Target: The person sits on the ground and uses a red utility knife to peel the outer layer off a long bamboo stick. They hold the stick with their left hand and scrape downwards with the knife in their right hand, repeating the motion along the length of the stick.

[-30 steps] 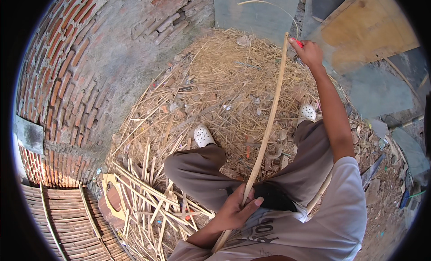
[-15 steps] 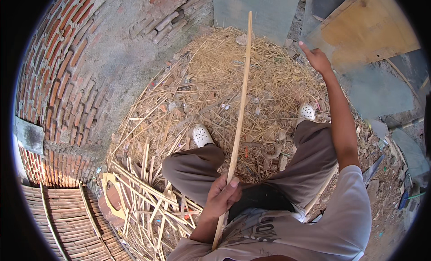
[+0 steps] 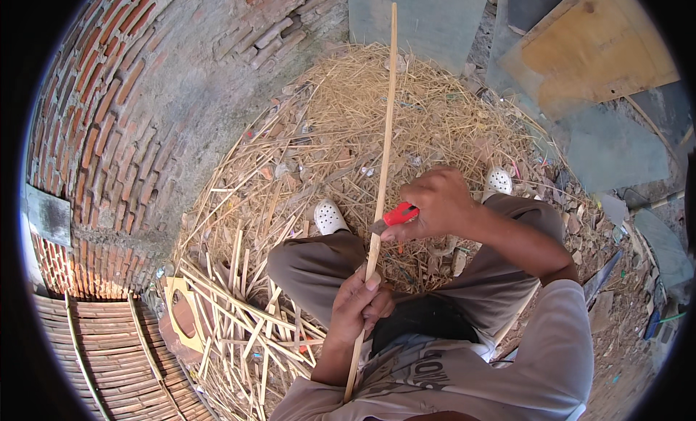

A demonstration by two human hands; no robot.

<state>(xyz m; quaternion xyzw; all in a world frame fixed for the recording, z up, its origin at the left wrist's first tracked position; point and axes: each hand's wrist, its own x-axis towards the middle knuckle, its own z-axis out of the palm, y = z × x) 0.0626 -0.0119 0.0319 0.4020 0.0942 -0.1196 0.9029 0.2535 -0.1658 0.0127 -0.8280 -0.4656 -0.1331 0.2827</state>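
A long, pale bamboo strip (image 3: 389,102) stands slantwise in front of me, its lower end beside my shirt and its tip over the grey sheet at the far side. My left hand (image 3: 359,303) is closed round its lower part, thumb along the strip. Above that grip, my right hand (image 3: 440,203) is closed on a red-handled knife (image 3: 400,214). The knife's short, dark blade lies across the strip, touching it or just in front of it.
Cut bamboo strips (image 3: 250,327) are heaped at my left, by a pale board with a hole (image 3: 183,316). Straw and shavings (image 3: 348,106) cover the ground. A brick wall (image 3: 109,131) rises at left; a slatted bamboo panel (image 3: 109,356) lies below. Flat sheets (image 3: 609,149) lean at right.
My right hand has come from the far right down and in to the strip, where the knife now shows. The strip has tipped slightly left; my left hand keeps its hold.
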